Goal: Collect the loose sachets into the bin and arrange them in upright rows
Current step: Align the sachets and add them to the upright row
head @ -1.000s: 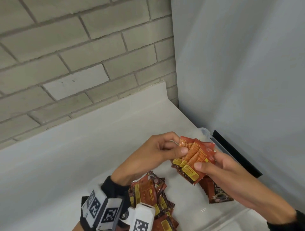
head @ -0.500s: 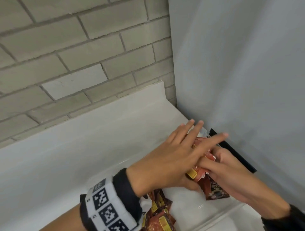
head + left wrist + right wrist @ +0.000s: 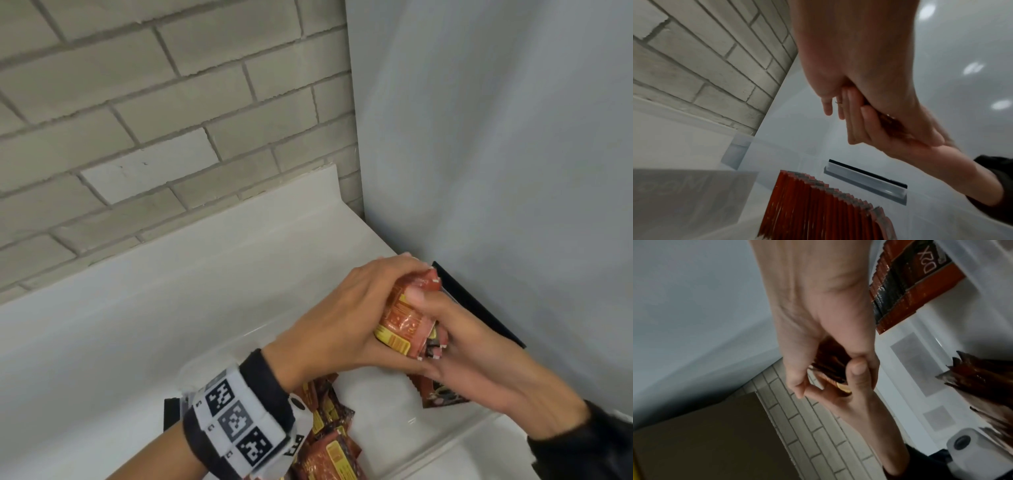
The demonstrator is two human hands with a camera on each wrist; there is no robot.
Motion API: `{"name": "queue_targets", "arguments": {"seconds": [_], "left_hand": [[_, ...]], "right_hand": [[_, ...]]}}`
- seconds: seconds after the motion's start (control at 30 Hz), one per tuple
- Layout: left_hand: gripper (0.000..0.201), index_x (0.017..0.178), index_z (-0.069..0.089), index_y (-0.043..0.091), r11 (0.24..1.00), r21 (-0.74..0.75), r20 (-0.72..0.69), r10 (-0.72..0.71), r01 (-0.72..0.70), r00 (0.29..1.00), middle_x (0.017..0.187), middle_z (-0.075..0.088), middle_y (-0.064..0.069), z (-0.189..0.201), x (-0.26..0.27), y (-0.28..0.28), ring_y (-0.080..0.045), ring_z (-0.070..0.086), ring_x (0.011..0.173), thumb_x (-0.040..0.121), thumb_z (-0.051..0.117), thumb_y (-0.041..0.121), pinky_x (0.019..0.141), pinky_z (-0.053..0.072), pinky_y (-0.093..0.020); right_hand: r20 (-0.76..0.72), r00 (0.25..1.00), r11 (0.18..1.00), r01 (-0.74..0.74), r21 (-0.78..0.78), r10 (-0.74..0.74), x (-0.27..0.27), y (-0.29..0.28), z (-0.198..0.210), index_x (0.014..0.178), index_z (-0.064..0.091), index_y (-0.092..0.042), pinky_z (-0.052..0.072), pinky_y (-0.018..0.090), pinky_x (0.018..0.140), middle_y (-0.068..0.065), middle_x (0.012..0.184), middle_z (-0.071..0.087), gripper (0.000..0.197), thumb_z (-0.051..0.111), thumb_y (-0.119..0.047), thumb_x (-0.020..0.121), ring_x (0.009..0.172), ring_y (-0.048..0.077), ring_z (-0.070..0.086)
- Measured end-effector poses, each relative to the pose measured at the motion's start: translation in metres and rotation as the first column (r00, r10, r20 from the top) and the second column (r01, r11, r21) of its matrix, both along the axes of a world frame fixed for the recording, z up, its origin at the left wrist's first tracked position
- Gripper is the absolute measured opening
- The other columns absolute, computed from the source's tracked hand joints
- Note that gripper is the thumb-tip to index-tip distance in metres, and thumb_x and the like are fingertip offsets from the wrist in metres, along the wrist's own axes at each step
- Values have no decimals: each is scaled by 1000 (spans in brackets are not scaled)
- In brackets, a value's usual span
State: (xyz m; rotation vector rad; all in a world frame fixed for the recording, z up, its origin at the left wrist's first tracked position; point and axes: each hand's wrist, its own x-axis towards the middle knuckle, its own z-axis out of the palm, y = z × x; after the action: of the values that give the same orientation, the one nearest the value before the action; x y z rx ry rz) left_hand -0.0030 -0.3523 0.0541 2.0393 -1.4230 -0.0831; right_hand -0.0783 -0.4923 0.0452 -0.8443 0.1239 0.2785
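Observation:
A tight bundle of red and yellow sachets (image 3: 404,318) is held above the clear plastic bin (image 3: 479,425). My left hand (image 3: 356,308) wraps over its far side, fingers curled on top. Gripping it from the near right is my right hand (image 3: 476,359), with its thumb on the bundle's face. The right wrist view shows the bundle (image 3: 830,369) pinched between both hands. An upright row of sachets (image 3: 818,207) stands in the bin below the hands, partly hidden under my right hand in the head view (image 3: 438,394). A loose pile of sachets (image 3: 329,445) lies in the bin's near left.
The bin sits in a corner on a white counter (image 3: 137,325), with a brick wall (image 3: 137,137) behind and a grey panel (image 3: 496,137) at the right. A black-edged clip (image 3: 479,305) on the bin's far side lies against that panel.
A second ago the sachets were fanned out between both hands. My left hand then spread flat over them, and now both hands squeeze them into one tight bundle.

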Motion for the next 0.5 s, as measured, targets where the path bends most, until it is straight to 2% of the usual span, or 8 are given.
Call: {"name": "queue_targets", "arguments": {"seconds": [0.1,0.2,0.27,0.33,0.4,0.43,0.5], "left_hand": [[103,136,22,36,999,24,-76,45,-43,996,135,39,12,-2,-2,0,8,31,125,58,88,39,112,26,-22],[105,135,12,49,996,18,-213,90,-88,973,145,34,13,-1,-5,-2,3,29,135,63,87,37,113,30,-33],[104,134,9,53,995,-16,-223,96,-102,970,151,25,14,0,-6,-2,-2,22,141,65,86,37,115,27,-40],[106,138,12,49,996,-25,-171,82,-88,982,152,14,21,2,-5,-3,-5,10,146,62,86,39,118,18,-46],[109,140,19,40,1000,9,-68,13,-12,998,157,15,9,3,-4,-3,-10,5,147,56,88,41,119,9,-50],[107,139,25,36,999,31,-16,-32,33,999,156,20,4,3,-3,-3,-13,8,147,54,89,41,119,6,-51],[94,137,36,32,995,49,-5,-85,85,996,151,29,3,3,-3,-4,-13,20,144,58,88,38,118,10,-52]], "right_hand": [[11,1000,998,22,-53,-22,1,3,0,98,73,-16,57,28,64,17,102,72,74,96,-41,33,93,27,71],[46,999,994,24,-103,-19,-3,6,4,103,70,-25,57,24,65,11,101,73,77,93,-47,33,95,23,71],[76,997,995,16,-99,-9,-3,7,6,113,62,-29,56,23,69,8,105,72,86,92,-51,35,98,21,70],[101,995,993,11,-121,1,-3,8,8,111,65,-31,56,23,70,7,106,72,79,89,-54,40,99,20,70],[116,993,990,12,-140,5,-3,8,10,104,70,-33,56,24,72,5,106,73,54,84,-48,54,100,19,69],[119,993,987,18,-157,1,-4,8,10,106,69,-31,56,23,73,3,106,73,47,81,-42,61,102,17,69],[128,992,975,32,-220,-4,-4,9,8,112,62,-27,55,22,77,-2,107,72,49,80,-37,67,106,12,67]]}}
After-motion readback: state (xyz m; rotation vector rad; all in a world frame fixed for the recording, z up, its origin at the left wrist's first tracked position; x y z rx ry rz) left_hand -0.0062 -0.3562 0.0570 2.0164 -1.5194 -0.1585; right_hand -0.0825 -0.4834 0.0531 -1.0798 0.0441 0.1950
